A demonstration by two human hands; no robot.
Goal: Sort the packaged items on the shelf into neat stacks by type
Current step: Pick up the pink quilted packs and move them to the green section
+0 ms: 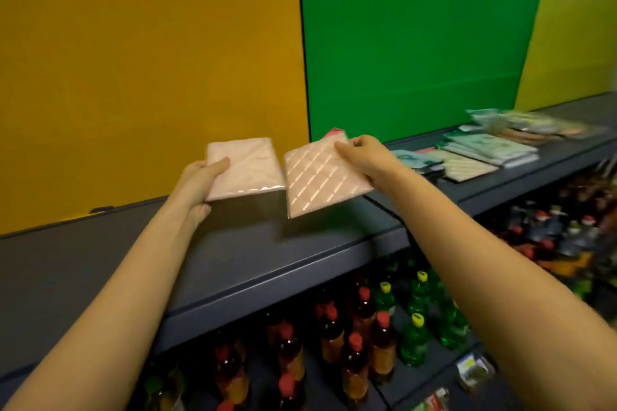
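My left hand (199, 183) grips a plain pink packet in clear wrap (245, 165) by its left edge, held just above the dark grey shelf (233, 257). My right hand (362, 155) pinches the top right corner of a second pink packet with shiny diagonal stripes (322, 178), which hangs tilted beside the first. A red edge shows behind its top corner. Further right on the shelf lie green and white packets (490, 147), a pale striped packet (467, 168) and a blurred pile at the far end (524, 125).
An orange panel (150, 60) and a green panel (417, 37) back the shelf. Below it stand several bottles with red caps (334, 334) and green bottles with yellow caps (417, 330). The shelf's front edge runs diagonally from lower left to upper right.
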